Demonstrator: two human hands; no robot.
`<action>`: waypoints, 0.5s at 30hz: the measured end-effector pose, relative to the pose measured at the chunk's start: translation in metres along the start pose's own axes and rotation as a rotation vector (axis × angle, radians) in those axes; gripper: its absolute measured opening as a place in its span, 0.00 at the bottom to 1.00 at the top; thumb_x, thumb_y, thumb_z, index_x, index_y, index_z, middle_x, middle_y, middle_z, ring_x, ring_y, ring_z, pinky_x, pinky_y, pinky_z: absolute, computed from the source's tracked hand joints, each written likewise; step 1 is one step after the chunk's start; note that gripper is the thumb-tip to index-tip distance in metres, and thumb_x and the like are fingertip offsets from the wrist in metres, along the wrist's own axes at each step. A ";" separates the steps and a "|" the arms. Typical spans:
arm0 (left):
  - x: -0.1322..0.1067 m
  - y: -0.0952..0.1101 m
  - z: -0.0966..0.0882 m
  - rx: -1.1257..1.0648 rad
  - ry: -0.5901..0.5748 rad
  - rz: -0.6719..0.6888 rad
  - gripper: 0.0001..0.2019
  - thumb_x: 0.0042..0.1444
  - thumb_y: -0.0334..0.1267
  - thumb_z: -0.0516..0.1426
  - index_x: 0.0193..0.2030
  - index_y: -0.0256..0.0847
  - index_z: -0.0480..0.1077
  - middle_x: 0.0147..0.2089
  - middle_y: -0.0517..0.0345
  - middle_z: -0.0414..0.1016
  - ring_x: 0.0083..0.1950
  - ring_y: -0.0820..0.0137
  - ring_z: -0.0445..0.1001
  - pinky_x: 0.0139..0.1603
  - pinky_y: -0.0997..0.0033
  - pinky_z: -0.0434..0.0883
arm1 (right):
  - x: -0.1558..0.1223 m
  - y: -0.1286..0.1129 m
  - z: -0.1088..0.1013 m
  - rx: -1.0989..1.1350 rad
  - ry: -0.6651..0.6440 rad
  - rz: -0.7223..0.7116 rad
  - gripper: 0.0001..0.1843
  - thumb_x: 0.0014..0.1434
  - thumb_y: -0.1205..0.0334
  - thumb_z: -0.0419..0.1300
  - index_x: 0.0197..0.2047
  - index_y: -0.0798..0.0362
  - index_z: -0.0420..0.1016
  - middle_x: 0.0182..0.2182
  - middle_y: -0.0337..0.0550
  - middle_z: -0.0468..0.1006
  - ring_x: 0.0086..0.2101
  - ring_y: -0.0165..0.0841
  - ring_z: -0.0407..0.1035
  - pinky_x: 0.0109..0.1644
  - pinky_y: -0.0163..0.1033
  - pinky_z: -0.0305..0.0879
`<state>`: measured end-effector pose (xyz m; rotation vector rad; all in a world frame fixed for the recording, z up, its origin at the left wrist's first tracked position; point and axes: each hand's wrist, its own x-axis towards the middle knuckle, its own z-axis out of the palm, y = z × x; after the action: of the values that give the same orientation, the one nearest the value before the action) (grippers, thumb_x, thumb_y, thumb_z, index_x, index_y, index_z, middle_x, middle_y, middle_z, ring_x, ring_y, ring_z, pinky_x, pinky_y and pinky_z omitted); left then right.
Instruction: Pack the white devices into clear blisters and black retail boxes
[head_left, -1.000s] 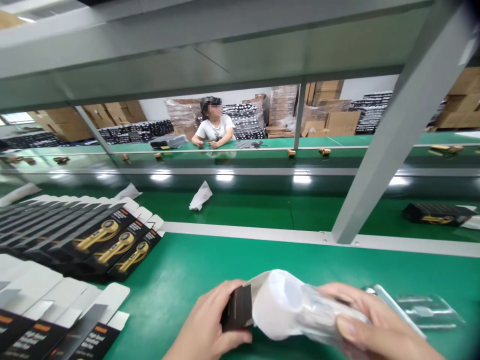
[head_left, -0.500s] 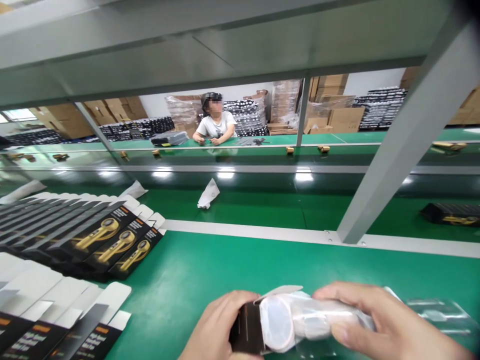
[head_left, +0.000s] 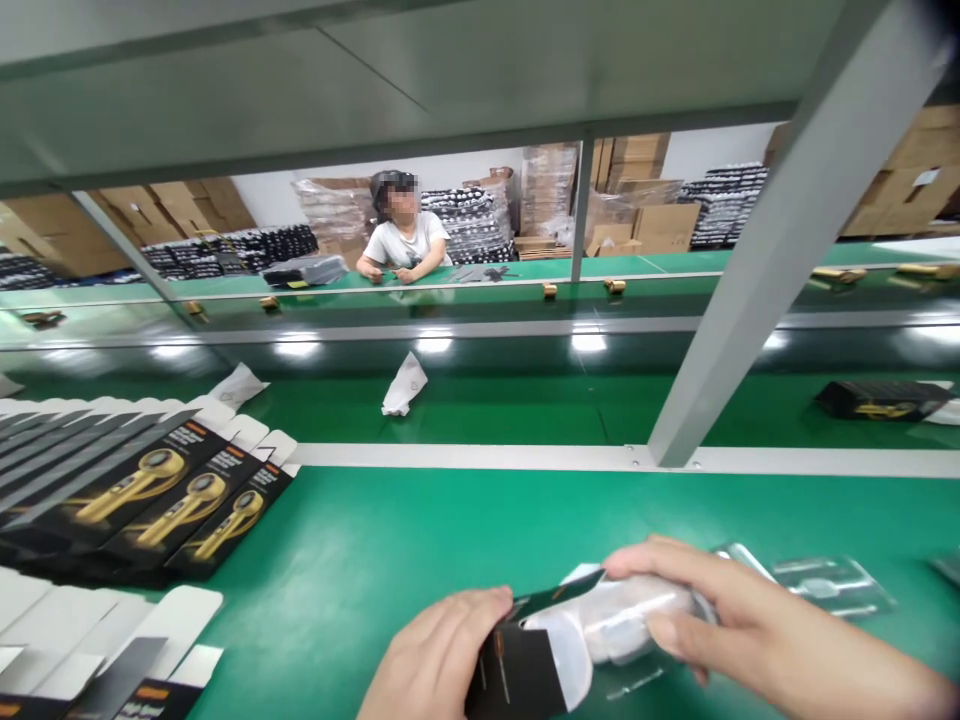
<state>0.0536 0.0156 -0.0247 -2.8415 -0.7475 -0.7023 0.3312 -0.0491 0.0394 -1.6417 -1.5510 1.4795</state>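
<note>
My left hand [head_left: 439, 655] grips the open end of a small black carton [head_left: 517, 672] low in the middle of the view. My right hand [head_left: 720, 620] is closed round a clear plastic tray holding a white item [head_left: 615, 622], whose front end sits in the carton's mouth under the raised flap. Both hands hover just above the green table [head_left: 450, 530].
Flat black cartons with a gold print [head_left: 150, 490] lie fanned at the left, more flat ones [head_left: 90, 650] below them. An empty clear tray [head_left: 825, 582] lies at the right. A grey slanted post [head_left: 757, 260] rises from the rail. A finished carton [head_left: 877, 398] and crumpled paper [head_left: 403, 385] lie on the belt; a person [head_left: 401, 245] sits opposite.
My right hand has pushed the tray with the white item leftward, further into the carton. The view has shifted slightly to the right.
</note>
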 end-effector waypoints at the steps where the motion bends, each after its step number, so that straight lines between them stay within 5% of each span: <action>1: -0.001 0.001 0.001 0.012 -0.005 0.019 0.33 0.47 0.61 0.58 0.50 0.38 0.59 0.43 0.54 0.78 0.41 0.67 0.78 0.43 0.75 0.74 | 0.001 0.003 0.001 0.064 -0.011 0.032 0.17 0.59 0.52 0.52 0.51 0.36 0.67 0.42 0.35 0.72 0.34 0.31 0.66 0.39 0.32 0.63; 5: -0.005 0.001 0.005 0.059 -0.007 0.070 0.34 0.46 0.60 0.59 0.51 0.35 0.60 0.43 0.52 0.78 0.42 0.67 0.77 0.43 0.74 0.74 | 0.009 0.011 0.008 0.229 0.054 0.043 0.14 0.57 0.49 0.55 0.43 0.47 0.71 0.30 0.35 0.70 0.28 0.28 0.60 0.32 0.32 0.57; 9: -0.006 0.001 0.007 0.082 0.002 0.077 0.35 0.46 0.60 0.58 0.52 0.33 0.61 0.44 0.52 0.78 0.42 0.67 0.77 0.43 0.74 0.75 | 0.015 0.014 0.013 0.269 0.106 0.035 0.16 0.56 0.50 0.56 0.42 0.51 0.69 0.28 0.36 0.69 0.25 0.26 0.59 0.30 0.32 0.55; 15: 0.007 0.009 0.001 0.119 0.024 0.156 0.22 0.61 0.53 0.45 0.49 0.36 0.64 0.44 0.57 0.78 0.42 0.69 0.77 0.40 0.74 0.75 | 0.014 0.017 0.020 0.109 0.253 0.015 0.12 0.57 0.52 0.53 0.40 0.49 0.68 0.26 0.34 0.69 0.26 0.29 0.62 0.30 0.33 0.58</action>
<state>0.0637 0.0112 -0.0222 -2.7418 -0.5374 -0.6443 0.3181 -0.0482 0.0130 -1.7045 -1.3012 1.2828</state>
